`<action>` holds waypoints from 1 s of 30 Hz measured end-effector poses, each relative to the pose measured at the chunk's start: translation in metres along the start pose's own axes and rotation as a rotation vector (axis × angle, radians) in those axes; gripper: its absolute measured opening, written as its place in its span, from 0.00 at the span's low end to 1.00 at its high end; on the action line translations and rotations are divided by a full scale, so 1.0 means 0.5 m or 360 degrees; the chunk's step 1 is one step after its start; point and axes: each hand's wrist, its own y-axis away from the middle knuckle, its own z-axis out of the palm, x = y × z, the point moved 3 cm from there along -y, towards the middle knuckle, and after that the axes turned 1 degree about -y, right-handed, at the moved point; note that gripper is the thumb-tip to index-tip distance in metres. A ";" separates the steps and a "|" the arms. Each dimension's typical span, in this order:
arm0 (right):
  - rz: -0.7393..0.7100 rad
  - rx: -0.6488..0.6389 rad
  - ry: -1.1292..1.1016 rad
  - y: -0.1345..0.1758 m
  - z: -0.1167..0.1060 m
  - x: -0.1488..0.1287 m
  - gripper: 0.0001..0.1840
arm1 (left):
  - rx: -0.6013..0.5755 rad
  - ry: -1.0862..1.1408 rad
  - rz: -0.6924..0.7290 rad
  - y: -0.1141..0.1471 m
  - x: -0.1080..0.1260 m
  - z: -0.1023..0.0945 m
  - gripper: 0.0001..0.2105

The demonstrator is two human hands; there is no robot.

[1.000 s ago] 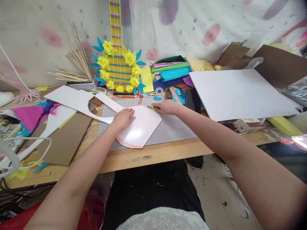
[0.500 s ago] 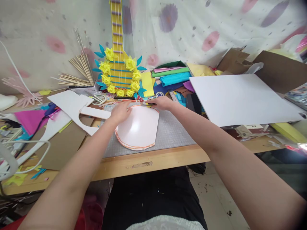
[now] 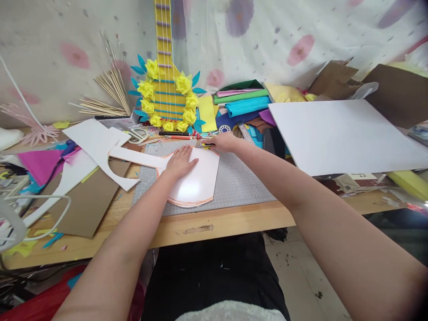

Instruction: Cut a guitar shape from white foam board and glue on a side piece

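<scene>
A white foam board cutout (image 3: pixel 197 178) with a rounded body and a long neck lies on the grey cutting mat (image 3: pixel 247 178); orange lines run along its edge. My left hand (image 3: pixel 182 162) is open, its palm flat on the body of the cutout with the fingers stretched out. At the far edge of the cutout, my right hand (image 3: pixel 223 141) is closed around a small utility knife (image 3: pixel 205 145), which shows yellow and black. Its blade is too small to make out clearly. Behind both hands lie an orange pen (image 3: pixel 180 137) and a black pen (image 3: pixel 172 133).
A yellow paper-flower guitar (image 3: pixel 169 98) stands at the back. Scissors (image 3: pixel 137 135) and white board offcuts (image 3: pixel 96 142) lie left, near wooden sticks (image 3: pixel 112 96). Rolled coloured paper (image 3: pixel 247 106) is behind; a large white board (image 3: pixel 344 133) fills the right. The wooden table edge (image 3: pixel 227 229) is nearest me.
My left hand has moved from the cutout's far left edge onto its body and flattened there. The neck now shows more fully. My right hand stays at the far edge with the knife.
</scene>
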 end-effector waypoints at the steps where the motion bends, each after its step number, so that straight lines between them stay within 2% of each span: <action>1: 0.0011 -0.0004 -0.0006 0.003 0.000 0.000 0.27 | 0.0001 -0.0001 -0.0003 0.000 0.001 -0.001 0.33; 17: 0.0101 -0.0038 -0.0062 0.043 0.016 0.007 0.27 | 0.0026 -0.0015 -0.0005 -0.004 0.000 0.003 0.33; 24: 0.0135 -0.0112 -0.0055 0.071 0.009 -0.009 0.27 | 0.0008 -0.0014 -0.0014 -0.002 0.003 -0.001 0.32; 30: 0.0136 -0.0096 -0.0101 0.091 0.014 -0.015 0.26 | -0.0009 -0.0026 -0.0031 -0.003 0.003 -0.001 0.33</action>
